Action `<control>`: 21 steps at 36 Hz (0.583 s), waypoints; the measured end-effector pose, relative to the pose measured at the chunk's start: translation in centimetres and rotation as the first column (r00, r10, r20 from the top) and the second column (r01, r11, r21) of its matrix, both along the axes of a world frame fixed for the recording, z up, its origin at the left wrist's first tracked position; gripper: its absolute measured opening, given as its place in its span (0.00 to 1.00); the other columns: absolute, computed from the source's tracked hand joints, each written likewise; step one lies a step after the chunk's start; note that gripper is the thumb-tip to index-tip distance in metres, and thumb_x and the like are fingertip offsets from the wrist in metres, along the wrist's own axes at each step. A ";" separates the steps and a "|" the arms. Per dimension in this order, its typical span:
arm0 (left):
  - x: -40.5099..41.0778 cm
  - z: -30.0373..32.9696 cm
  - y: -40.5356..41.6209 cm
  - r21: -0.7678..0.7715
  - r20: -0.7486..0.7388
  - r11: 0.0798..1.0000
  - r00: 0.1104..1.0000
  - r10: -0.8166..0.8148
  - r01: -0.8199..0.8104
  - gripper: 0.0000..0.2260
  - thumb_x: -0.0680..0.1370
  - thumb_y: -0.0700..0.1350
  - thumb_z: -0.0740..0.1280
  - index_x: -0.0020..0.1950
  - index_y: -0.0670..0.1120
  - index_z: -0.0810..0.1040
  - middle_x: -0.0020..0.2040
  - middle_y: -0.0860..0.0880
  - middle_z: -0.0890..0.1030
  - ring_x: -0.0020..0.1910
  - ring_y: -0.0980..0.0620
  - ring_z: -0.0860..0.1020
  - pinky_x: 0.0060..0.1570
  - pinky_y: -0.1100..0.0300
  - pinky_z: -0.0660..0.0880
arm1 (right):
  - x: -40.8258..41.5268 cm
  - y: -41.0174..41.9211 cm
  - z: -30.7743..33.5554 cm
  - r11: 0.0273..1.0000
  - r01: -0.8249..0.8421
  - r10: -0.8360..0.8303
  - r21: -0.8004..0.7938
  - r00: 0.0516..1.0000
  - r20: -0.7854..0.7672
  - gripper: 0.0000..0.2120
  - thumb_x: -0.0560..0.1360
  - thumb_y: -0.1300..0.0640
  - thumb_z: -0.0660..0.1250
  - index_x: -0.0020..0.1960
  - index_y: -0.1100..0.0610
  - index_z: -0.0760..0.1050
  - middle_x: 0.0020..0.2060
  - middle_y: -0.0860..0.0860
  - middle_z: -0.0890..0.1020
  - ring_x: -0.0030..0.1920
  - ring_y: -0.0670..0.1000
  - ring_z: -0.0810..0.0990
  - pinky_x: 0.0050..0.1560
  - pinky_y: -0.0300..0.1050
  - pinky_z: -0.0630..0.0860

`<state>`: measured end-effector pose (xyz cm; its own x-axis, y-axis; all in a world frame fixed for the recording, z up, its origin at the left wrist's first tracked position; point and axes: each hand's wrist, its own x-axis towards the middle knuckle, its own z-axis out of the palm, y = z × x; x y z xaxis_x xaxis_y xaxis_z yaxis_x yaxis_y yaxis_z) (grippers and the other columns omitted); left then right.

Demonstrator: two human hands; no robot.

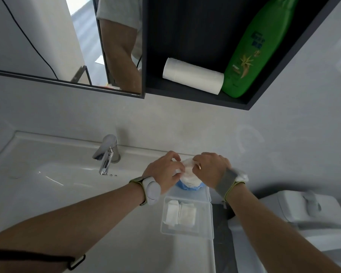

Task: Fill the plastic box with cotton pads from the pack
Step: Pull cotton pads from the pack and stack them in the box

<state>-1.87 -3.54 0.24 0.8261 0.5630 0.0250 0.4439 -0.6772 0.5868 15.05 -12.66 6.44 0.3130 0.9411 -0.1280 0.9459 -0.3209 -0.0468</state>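
Both hands work at the pack (189, 175) of cotton pads, held up over the far end of the plastic box (187, 216), apparently so that pads drawn out can drop straight in. The left hand (163, 174) curls its fingers round the pack's left side, steadying it. The right hand (211, 168) pinches at the pack's top, seemingly to pull pads out. The box sits on the sink ledge just below and nearer than both hands, between the wrists, open-topped. A few white pads (180, 213) already lie in it; much room remains.
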 end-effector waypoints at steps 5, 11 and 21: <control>0.1 0.3 -0.3 -0.101 -0.001 0.995 1.000 0.021 -0.021 0.07 0.78 0.56 0.64 0.52 0.59 0.81 0.63 0.62 0.68 0.45 0.59 0.74 0.48 0.56 0.75 | 1.0 -1.0 0.0 0.983 0.161 -0.139 0.086 0.966 -0.218 0.10 0.71 0.49 0.59 0.45 0.50 0.78 0.32 0.47 0.79 0.37 0.54 0.78 0.38 0.45 0.78; 0.8 0.8 -0.2 -0.433 0.064 0.897 0.989 0.131 -0.091 0.11 0.78 0.58 0.64 0.47 0.55 0.83 0.61 0.63 0.71 0.53 0.58 0.77 0.52 0.63 0.71 | 1.1 -2.5 0.0 0.916 0.305 -0.143 0.260 0.855 -0.499 0.07 0.74 0.56 0.64 0.42 0.54 0.80 0.23 0.51 0.74 0.27 0.51 0.73 0.34 0.47 0.75; 1.6 3.5 -0.9 -0.751 0.121 0.655 0.957 0.264 -0.086 0.22 0.85 0.57 0.52 0.47 0.47 0.80 0.47 0.54 0.82 0.46 0.64 0.77 0.50 0.67 0.69 | -0.7 -3.7 -0.5 0.860 0.417 -0.082 0.293 0.680 -0.729 0.14 0.75 0.66 0.64 0.54 0.52 0.81 0.37 0.47 0.85 0.20 0.46 0.72 0.25 0.37 0.73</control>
<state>-0.31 -4.48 3.70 0.7352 0.6046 -0.3064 0.3200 0.0889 0.9433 14.33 -16.39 5.98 0.5284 0.8484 -0.0317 0.4807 -0.3298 -0.8125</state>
